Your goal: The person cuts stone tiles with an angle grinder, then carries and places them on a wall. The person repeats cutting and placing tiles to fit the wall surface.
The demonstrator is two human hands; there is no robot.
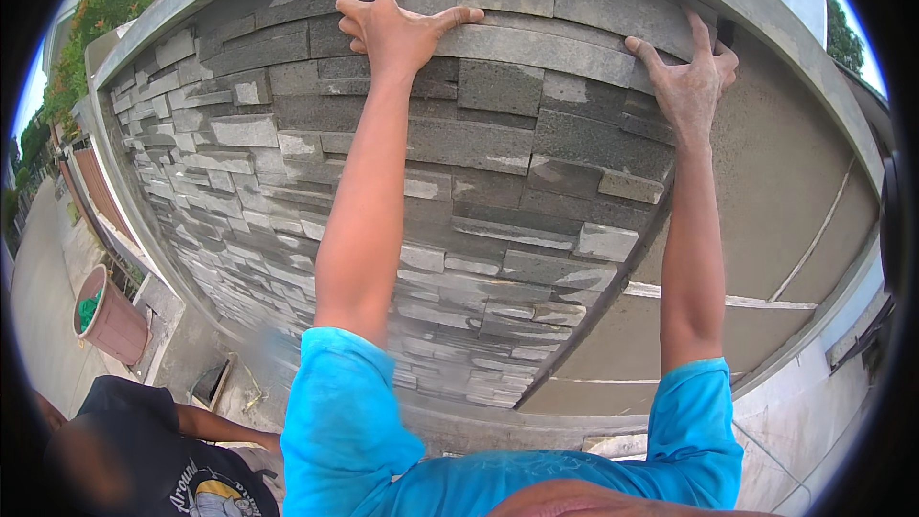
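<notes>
Both my arms reach up to the top of a wall faced with grey split-stone cladding (474, 139). Just under the frame's top edge lies a cladding panel (613, 11) made of several stone strips. My left hand (397, 27) grips its left end, fingers bent at the edge and thumb stretched over the face. At the opposite end, my right hand (687, 84) has its index finger raised along the panel, its thumb against the face and other fingers curled by the edge. Whether the panel's back touches the wall is hidden.
Right of the stones is a plain rendered section (766, 201) with pale strips. A concrete frame (804, 57) surrounds the wall. At lower left, a person in a dark shirt (124, 431) is close beside me. A reddish-brown bin (117, 321) stands beyond, holding something green.
</notes>
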